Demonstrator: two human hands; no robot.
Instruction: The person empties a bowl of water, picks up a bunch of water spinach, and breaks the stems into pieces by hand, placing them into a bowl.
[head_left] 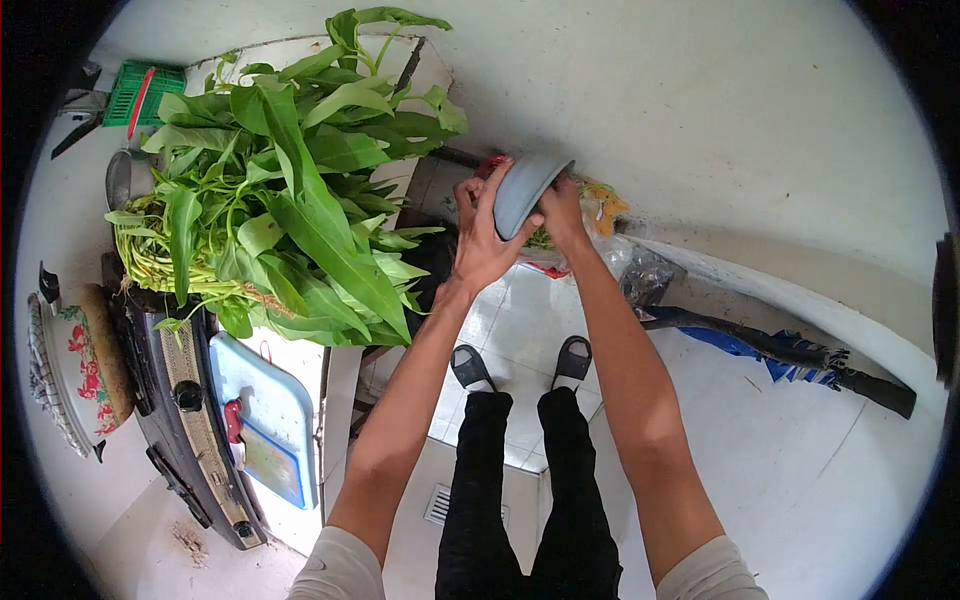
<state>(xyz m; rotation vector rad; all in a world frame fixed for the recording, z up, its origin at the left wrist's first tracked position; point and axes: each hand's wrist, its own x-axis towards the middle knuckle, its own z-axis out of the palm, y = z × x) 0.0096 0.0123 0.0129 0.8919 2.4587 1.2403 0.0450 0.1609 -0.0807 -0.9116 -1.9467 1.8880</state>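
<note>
A grey bowl (520, 192) is tipped on its side in front of me, near the wall. My left hand (487, 238) is wrapped around its outer side, fingers on the curved wall. On the other side, my right hand (562, 214) is closed at the rim, its fingertips partly hidden. I cannot see what the bowl contains. Beyond and below it are plastic bags (612, 235) with something yellow and green. Left of my left hand, a big bundle of leafy greens (320, 190) hangs over the counter's edge.
On the counter lie a light blue cutting board (228, 365) and a red-handled knife (234, 421). A gas stove (190, 395) and floral pot (82, 370) stand farther left. A green basket (140, 92) sits at the back. A blue umbrella (770, 350) lies along the right wall.
</note>
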